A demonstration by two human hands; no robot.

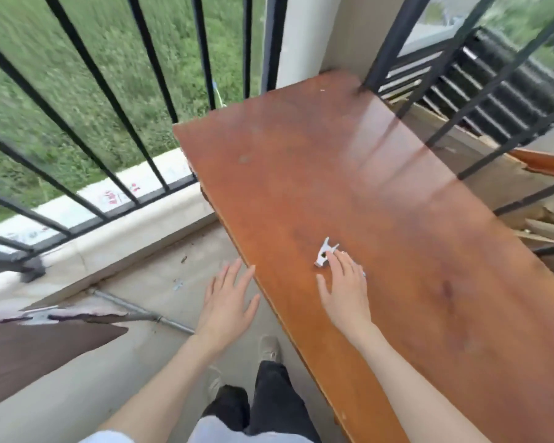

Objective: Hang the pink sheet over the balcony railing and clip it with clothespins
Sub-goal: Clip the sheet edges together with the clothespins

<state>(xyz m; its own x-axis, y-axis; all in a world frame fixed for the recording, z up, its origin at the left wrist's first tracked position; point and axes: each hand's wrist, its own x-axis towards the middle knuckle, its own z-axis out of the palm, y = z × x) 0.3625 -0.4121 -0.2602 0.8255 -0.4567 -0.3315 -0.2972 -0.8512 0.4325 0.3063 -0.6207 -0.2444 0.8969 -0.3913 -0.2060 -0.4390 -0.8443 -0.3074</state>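
Clothespins, pale and plastic-looking, lie on a long reddish-brown wooden bench (381,174) that runs from near right to the far corner of a balcony. One clothespin (324,252) is plainly visible just beyond the right hand (343,289), whose fingertips touch or nearly touch it; a sliver of a second pale piece peeks out at the far right edge of that hand, too hidden to be sure of. The right hand lies flat with fingers extended, grasping nothing yet. The left hand (229,298) hovers over the concrete floor (135,362) just left of the bench edge, fingers spread and empty. Black balcony railing (87,148) stands to the left, with grass beyond. A pinkish edge of cloth, probably the pink sheet (87,313), shows at the near left with a pale clip-like blur on it; blur prevents certainty. The step in hand appears to be picking up a clothespin. To do it well, the fingers should curl round the pin's long sides and lift it by the handle end, so it is ready to squeeze open. On the white ledge outside the railing are red marks, perhaps writing, too blurred to read.
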